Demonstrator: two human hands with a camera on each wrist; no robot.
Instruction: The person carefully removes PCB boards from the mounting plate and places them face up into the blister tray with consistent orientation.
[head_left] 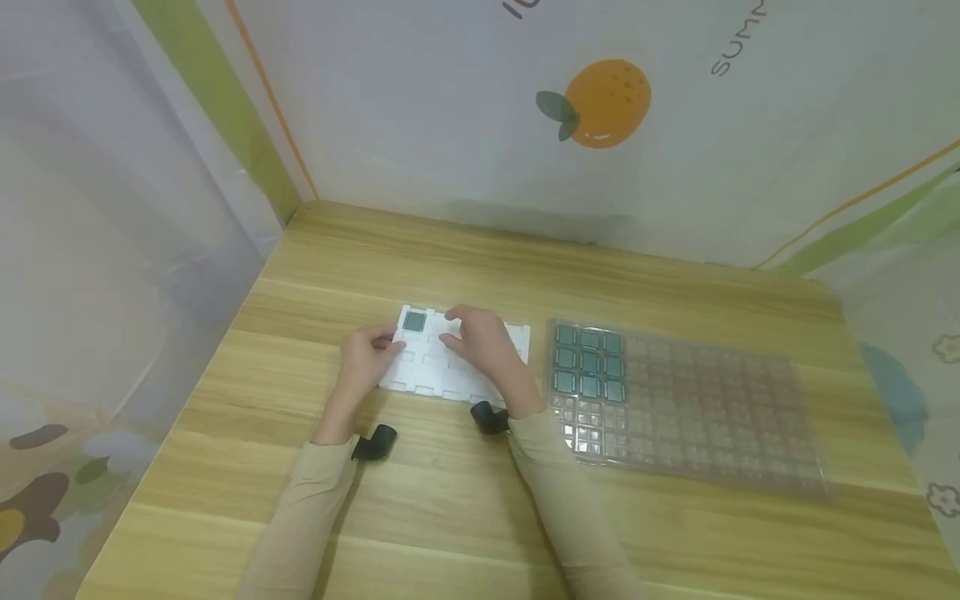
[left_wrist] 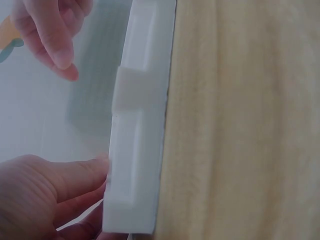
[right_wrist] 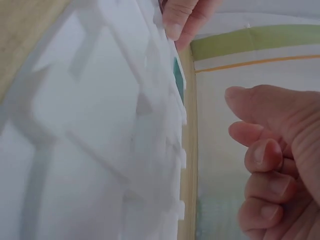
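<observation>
A white tray (head_left: 420, 371) with shallow recesses lies on the wooden table. One small green square chip (head_left: 414, 322) sits in its far left recess. My left hand (head_left: 363, 358) pinches the tray's left edge, thumb on top and fingers lower down, as the left wrist view also shows. Over the tray's right half hovers my right hand (head_left: 483, 337), with thumb and index finger apart. Nothing is between its fingertips in the right wrist view, where the other fingers (right_wrist: 267, 185) curl loosely toward the palm.
To the right of the white tray lies a clear plastic tray (head_left: 712, 417) with many pockets. Several green chips (head_left: 589, 362) fill its far left corner. Black wrist cameras (head_left: 377, 442) stick out from both wrists. A printed curtain (head_left: 450, 108) hangs behind the table (head_left: 450, 500).
</observation>
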